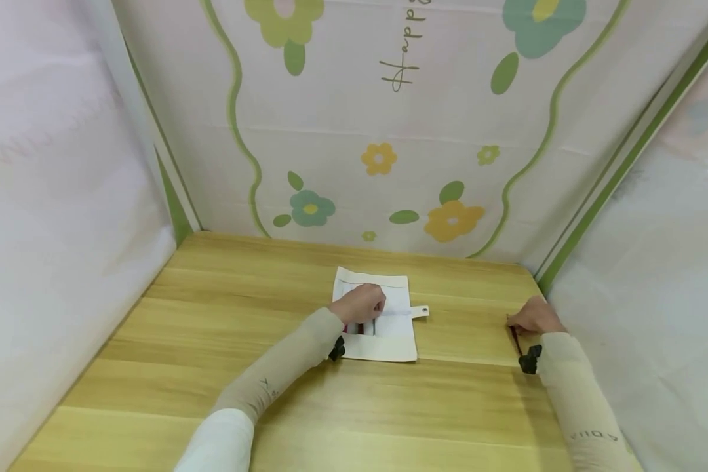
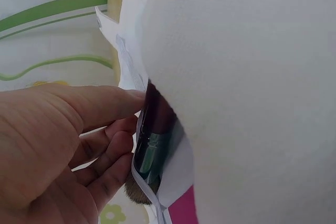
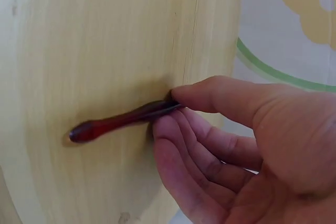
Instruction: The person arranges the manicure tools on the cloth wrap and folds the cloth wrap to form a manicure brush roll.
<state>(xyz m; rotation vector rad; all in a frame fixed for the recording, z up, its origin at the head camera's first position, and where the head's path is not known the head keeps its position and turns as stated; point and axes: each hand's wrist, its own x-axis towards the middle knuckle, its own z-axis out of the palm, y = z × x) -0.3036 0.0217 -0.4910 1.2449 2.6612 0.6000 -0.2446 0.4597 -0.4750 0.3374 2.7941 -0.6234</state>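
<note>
A white fabric brush roll (image 1: 383, 347) lies unfolded at the middle of the table. My left hand (image 1: 360, 303) is over it; in the left wrist view, thumb and fingers pinch the pale edging of its inner band. Tucked behind that band is a makeup brush (image 2: 152, 153) with a dark handle, a shiny ferrule and brown bristles. Far to the right, my right hand (image 1: 533, 316) pinches a slim, dark red handle (image 3: 113, 124) between thumb and fingertips, close over the wood. The handle's other end is hidden by the fingers.
The wooden table (image 1: 212, 314) meets flower-printed cloth (image 1: 330, 111) at the back and pale cloth walls at both sides. A snap tab (image 1: 420, 311) sticks out from the roll's right side. Something magenta (image 2: 184, 205) shows inside the roll.
</note>
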